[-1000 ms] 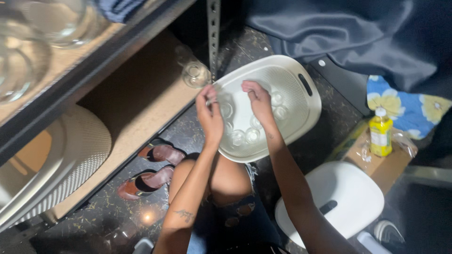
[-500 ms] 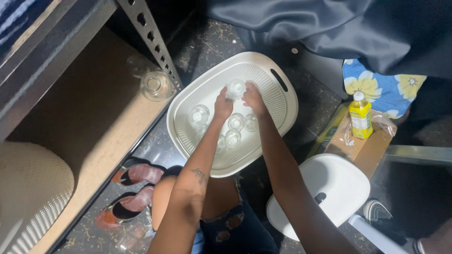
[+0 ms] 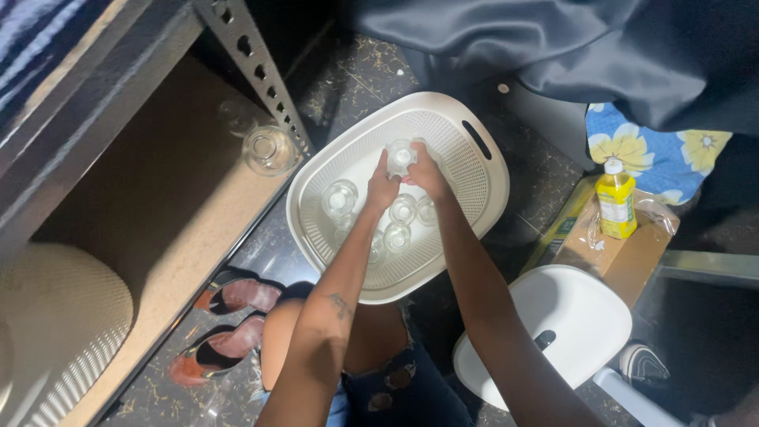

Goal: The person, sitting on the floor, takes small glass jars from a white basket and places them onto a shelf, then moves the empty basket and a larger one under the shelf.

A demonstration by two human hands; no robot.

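Head cam, looking down: left hand (image 3: 383,188) & right hand (image 3: 425,175) both grip one clear glass (image 3: 400,156), held over the far part of a white perforated basket (image 3: 474,170) on the dark floor. More clear glasses (image 3: 403,209) lie inside the basket. Another glass (image 3: 269,150) stands on a wooden shelf (image 3: 150,205) to the left; yellow bottle (image 3: 615,199) on a cardboard box to the right.

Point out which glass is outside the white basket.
The glass on the wooden shelf, beside the metal post; all the others sit inside the basket.

Open mesh at basket (image 3: 466,170) right; glasses (image 3: 402,212) crowding left.
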